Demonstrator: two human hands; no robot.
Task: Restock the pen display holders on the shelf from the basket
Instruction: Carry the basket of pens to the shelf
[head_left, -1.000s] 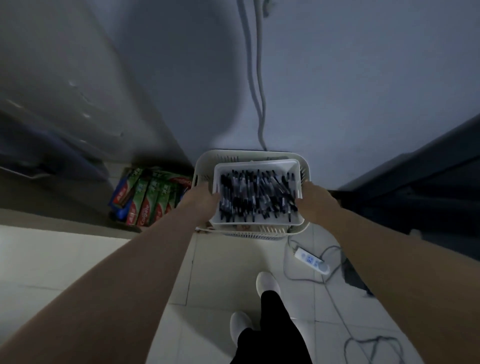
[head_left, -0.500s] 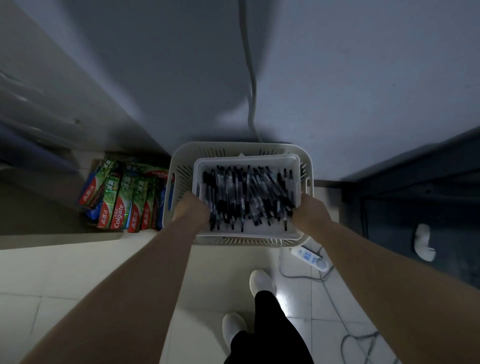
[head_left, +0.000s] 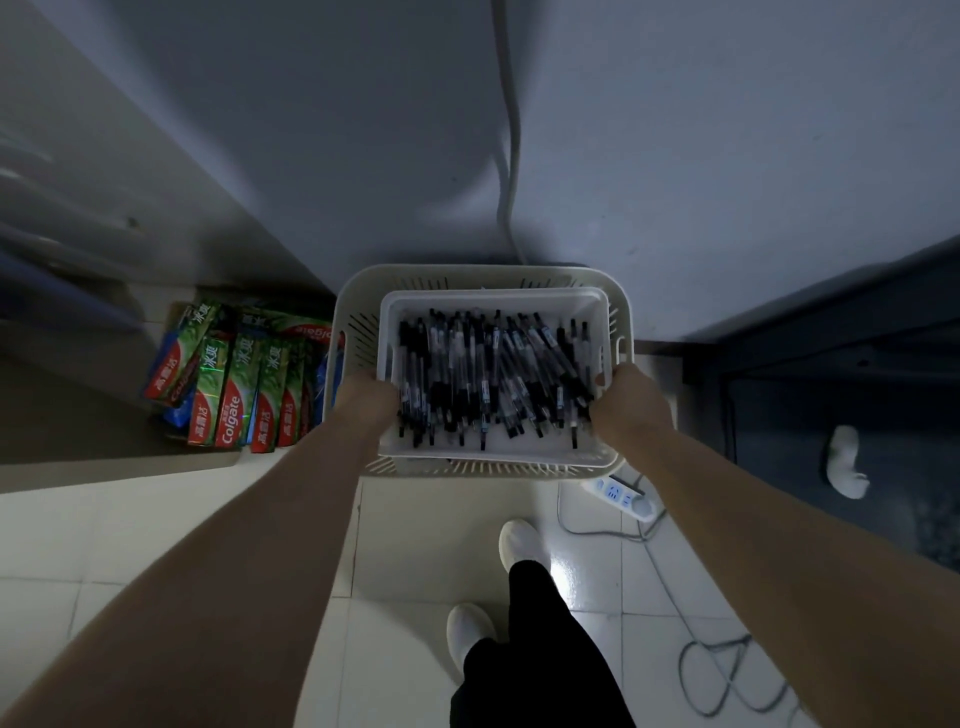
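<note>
White plastic tray (head_left: 493, 304), heaped with dark pens (head_left: 493, 379), lies nested within a larger slatted basket (head_left: 358, 312) at the foot of the wall, on the tiled floor (head_left: 441, 519). Both hands curl round the tray: the left hand (head_left: 366, 397) grips its left wall, the right hand (head_left: 631, 402) its right wall, thumb over the rim. Colgate toothpaste boxes (head_left: 234, 395) lie just left of the basket. A power strip (head_left: 623, 496) lies near its right front corner.
</note>
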